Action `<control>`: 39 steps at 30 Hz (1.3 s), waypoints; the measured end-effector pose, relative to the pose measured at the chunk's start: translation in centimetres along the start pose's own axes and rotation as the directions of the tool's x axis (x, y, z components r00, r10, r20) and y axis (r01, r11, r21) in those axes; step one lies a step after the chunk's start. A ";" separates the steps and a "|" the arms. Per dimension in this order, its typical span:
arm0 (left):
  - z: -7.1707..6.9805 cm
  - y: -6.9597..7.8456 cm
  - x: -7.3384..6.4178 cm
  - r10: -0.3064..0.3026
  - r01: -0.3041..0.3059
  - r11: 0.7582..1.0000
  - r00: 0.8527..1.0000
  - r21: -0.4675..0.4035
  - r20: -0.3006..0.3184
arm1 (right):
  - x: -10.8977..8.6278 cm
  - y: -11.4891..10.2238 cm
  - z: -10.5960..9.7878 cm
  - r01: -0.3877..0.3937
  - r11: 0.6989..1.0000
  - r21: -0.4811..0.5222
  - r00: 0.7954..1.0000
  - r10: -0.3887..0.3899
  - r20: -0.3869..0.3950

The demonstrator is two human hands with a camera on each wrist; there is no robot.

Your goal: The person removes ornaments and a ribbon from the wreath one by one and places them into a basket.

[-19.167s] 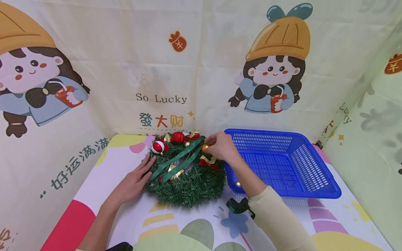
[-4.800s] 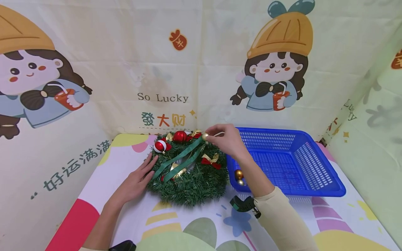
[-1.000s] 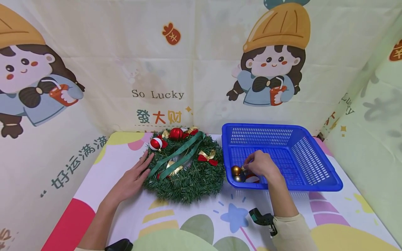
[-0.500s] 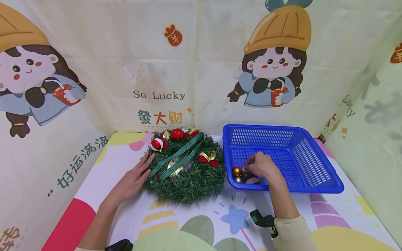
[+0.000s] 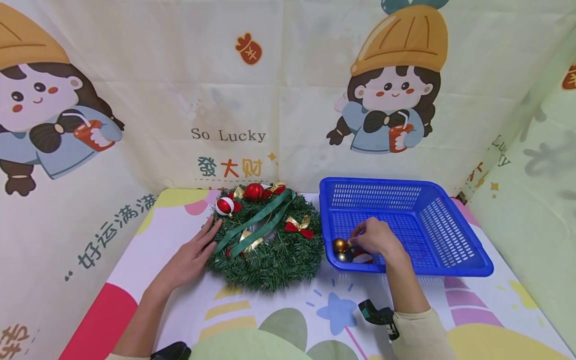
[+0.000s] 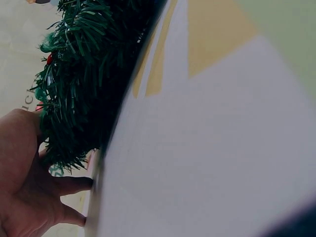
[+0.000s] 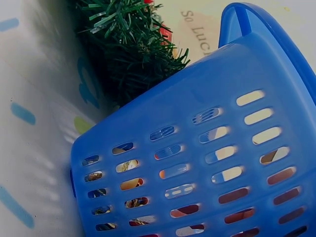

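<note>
A green Christmas wreath lies on the table, trimmed with a red bauble, a red-and-white bauble, a red-and-gold bow and a green ribbon. My left hand rests against its left edge, fingers spread and fairly straight. Inside the blue basket, my right hand has its fingers curled. Its thumb and forefinger seem to pinch a small gold piece, mostly hidden. Beside them lie an orange-gold bauble, a pale gold bauble and another red-and-white bauble.
The basket stands just right of the wreath, and its slotted wall fills much of the right wrist view. A patterned cloth hangs close behind both. A printed cover spreads over the table in front.
My right hand has left the wreath's upper right edge, where it held a pale gold bauble, and gone down into the basket. Over the last second it barely moves. My left hand stays put.
</note>
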State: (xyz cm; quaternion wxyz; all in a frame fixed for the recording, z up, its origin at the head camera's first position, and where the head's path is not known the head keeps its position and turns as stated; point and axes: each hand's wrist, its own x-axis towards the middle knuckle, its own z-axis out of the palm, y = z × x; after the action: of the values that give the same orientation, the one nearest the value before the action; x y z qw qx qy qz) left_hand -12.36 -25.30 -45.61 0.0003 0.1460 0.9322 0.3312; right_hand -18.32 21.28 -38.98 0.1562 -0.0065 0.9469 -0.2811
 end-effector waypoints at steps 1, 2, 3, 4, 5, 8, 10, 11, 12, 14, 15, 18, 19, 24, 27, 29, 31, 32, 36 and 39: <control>0.0 0.0 0.0 -0.001 0.001 1.000 1.000 -0.001 0.001 | 0.0 0.0 0.1 -0.001 1.000 0.001 1.000 0.001 -0.002; 0.0 0.0 0.0 -0.002 0.002 1.000 1.000 -0.001 0.002 | 0.0 0.0 0.1 -0.002 1.000 0.003 1.000 0.002 -0.003; 0.1 -0.1 0.0 -0.003 0.003 1.000 1.000 -0.001 0.004 | 0.0 0.1 0.2 -0.002 1.000 0.004 1.000 0.002 -0.006; 0.1 -0.1 0.0 -0.004 0.004 1.000 1.000 -0.002 0.007 | 0.0 0.1 0.3 -0.002 1.000 0.005 1.000 0.002 -0.009; 0.1 -0.1 0.0 -0.005 0.005 1.000 1.000 0.000 0.009 | 0.0 0.1 0.3 -0.002 1.000 0.005 1.000 0.002 -0.013; 0.1 -0.2 -0.1 -0.007 0.007 1.000 1.000 0.000 0.015 | 0.0 0.1 0.5 0.001 1.000 0.002 1.000 -0.001 -0.024; 0.2 -0.3 -0.2 -0.010 0.010 1.000 1.000 0.000 0.019 | -0.1 0.1 0.7 0.000 1.000 0.003 0.999 0.000 -0.033; 0.2 -0.3 -0.2 -0.011 0.011 1.000 1.000 0.002 0.021 | -0.1 0.2 0.8 -0.001 1.000 0.001 0.999 0.001 -0.039; 0.2 -0.4 -0.2 -0.012 0.012 1.000 1.000 0.002 0.023 | 0.0 0.1 0.8 -0.001 1.000 0.002 0.999 0.002 -0.046; 0.2 -0.5 -0.3 -0.014 0.014 1.000 1.000 0.003 0.026 | 0.0 0.1 0.9 0.001 1.000 0.009 0.998 -0.001 -0.061; 0.3 -0.5 -0.3 -0.015 0.015 1.000 1.000 0.003 0.028 | 0.0 0.1 1.0 0.014 1.000 0.011 0.998 -0.013 -0.069; 0.3 -0.5 -0.3 -0.019 0.019 1.000 0.999 0.004 0.031 | 0.1 0.0 0.9 0.062 0.998 0.027 0.994 -0.059 -0.093; 0.2 -0.5 -0.3 -0.022 0.022 1.000 0.999 0.003 0.033 | 0.1 -0.1 0.9 0.083 0.996 0.032 0.992 -0.080 -0.101; 0.1 -0.5 -0.4 -0.038 0.038 0.999 0.998 -0.002 0.040 | 0.1 -0.7 0.6 0.179 0.982 0.062 0.972 -0.166 -0.167; 0.1 -0.6 -0.3 -0.039 0.040 0.999 0.998 -0.006 0.040 | -0.3 -1.4 0.5 0.229 0.970 0.082 0.952 -0.205 -0.228; 0.2 -0.6 -0.2 -0.037 0.038 0.999 0.998 -0.011 0.041 | -0.6 -2.0 0.3 0.260 0.960 0.104 0.938 -0.225 -0.264; 0.2 -0.5 0.0 -0.034 0.035 0.999 0.999 -0.012 0.039 | -0.8 -2.7 0.1 0.294 0.947 0.132 0.925 -0.247 -0.288; 0.2 -0.5 0.0 -0.033 0.034 0.999 0.999 -0.011 0.038 | -0.9 -3.1 0.0 0.311 0.939 0.146 0.920 -0.259 -0.296; 0.0 -0.4 0.4 -0.033 0.033 0.999 0.999 0.001 0.035 | -0.8 -4.9 -0.5 0.384 0.907 0.173 0.895 -0.320 -0.310; -0.3 -0.5 0.6 -0.037 0.037 0.999 0.999 0.004 0.035 | -0.5 -6.4 -0.7 0.420 0.890 0.174 0.883 -0.358 -0.303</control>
State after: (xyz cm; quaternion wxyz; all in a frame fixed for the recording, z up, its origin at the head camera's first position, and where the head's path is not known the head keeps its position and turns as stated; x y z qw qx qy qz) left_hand -13.10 -25.65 -45.64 0.0224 0.1346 0.9352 0.3269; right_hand -18.54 16.35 -34.83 -0.0310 -0.1419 0.8982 -0.4150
